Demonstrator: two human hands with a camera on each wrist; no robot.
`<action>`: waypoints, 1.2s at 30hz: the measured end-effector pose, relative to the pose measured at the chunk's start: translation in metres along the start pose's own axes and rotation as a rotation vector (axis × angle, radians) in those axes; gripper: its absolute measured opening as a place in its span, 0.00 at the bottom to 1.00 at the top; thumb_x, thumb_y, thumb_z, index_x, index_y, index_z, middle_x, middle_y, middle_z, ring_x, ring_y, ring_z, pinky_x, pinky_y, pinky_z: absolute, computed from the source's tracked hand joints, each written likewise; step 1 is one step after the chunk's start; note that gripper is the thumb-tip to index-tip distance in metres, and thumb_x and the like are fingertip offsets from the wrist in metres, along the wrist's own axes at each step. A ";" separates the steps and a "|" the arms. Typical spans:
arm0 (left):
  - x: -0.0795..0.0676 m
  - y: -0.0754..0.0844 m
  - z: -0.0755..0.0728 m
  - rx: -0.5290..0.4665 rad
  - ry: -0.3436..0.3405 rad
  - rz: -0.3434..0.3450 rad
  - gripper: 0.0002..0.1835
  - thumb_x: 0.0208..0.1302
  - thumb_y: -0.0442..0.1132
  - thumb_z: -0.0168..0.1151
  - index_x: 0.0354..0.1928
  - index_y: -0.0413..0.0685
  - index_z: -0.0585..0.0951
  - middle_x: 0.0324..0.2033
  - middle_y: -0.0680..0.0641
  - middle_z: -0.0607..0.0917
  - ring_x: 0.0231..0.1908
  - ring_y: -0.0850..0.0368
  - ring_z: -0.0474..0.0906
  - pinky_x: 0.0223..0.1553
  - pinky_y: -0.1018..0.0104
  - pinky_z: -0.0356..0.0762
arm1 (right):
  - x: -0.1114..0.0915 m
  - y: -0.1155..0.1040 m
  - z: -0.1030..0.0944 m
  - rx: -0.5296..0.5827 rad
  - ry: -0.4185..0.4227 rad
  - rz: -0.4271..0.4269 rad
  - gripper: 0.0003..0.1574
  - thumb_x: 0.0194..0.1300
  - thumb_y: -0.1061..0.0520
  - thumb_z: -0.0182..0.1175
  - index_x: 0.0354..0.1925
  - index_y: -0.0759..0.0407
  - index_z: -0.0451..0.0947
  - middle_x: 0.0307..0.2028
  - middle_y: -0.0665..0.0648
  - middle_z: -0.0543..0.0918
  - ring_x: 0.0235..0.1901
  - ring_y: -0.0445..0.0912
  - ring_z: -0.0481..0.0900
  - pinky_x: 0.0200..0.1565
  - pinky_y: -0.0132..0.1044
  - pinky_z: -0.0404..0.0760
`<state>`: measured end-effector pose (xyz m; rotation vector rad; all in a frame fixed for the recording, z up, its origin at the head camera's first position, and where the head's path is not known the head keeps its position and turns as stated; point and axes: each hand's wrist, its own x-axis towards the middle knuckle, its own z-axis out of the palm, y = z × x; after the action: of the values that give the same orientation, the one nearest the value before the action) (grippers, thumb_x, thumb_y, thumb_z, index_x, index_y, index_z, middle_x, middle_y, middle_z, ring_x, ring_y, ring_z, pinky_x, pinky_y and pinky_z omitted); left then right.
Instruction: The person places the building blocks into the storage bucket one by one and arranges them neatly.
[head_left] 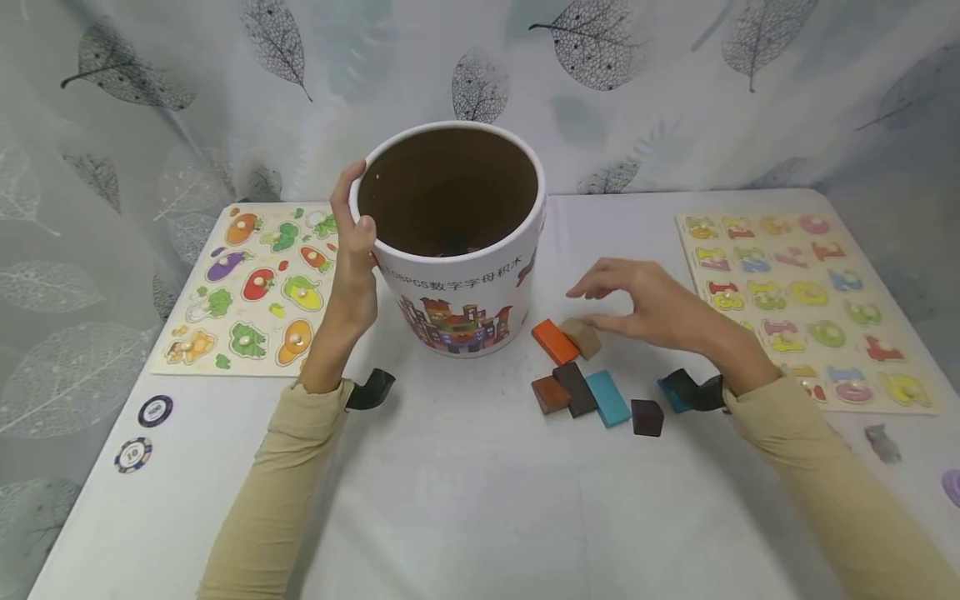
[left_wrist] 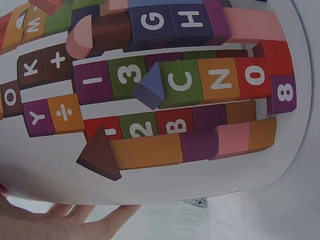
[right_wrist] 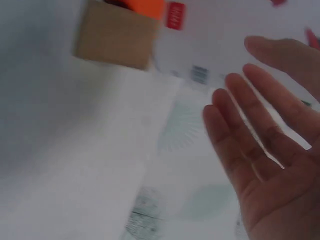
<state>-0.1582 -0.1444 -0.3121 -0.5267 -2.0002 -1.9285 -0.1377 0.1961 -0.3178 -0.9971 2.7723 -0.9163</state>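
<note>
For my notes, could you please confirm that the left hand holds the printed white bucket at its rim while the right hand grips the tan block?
Not quite: the right wrist view shows the right hand empty, its fingers apart from the tan block. The left hand does hold the printed white bucket at its rim.

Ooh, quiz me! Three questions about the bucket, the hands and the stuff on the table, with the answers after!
1. True or false: the left hand is holding the bucket.

2. Which block is right by the thumb of the right hand?
A) a turquoise one
B) a tan one
C) a reddish-brown one

3. Fill in the number: near the vegetable puzzle on the left, ___ round chips lie on the table.

Key: 1. True. 2. B. 3. Two.
</note>
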 end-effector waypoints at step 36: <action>0.000 0.000 -0.001 0.025 -0.009 0.004 0.42 0.58 0.70 0.46 0.73 0.66 0.52 0.68 0.51 0.65 0.66 0.49 0.63 0.64 0.45 0.58 | -0.002 0.041 0.019 -0.021 -0.118 0.152 0.25 0.52 0.65 0.71 0.51 0.59 0.83 0.40 0.54 0.84 0.41 0.48 0.79 0.50 0.47 0.79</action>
<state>-0.1584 -0.1454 -0.3115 -0.5342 -2.0238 -1.8998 -0.1545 0.2126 -0.3562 -0.8012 2.7195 -0.7824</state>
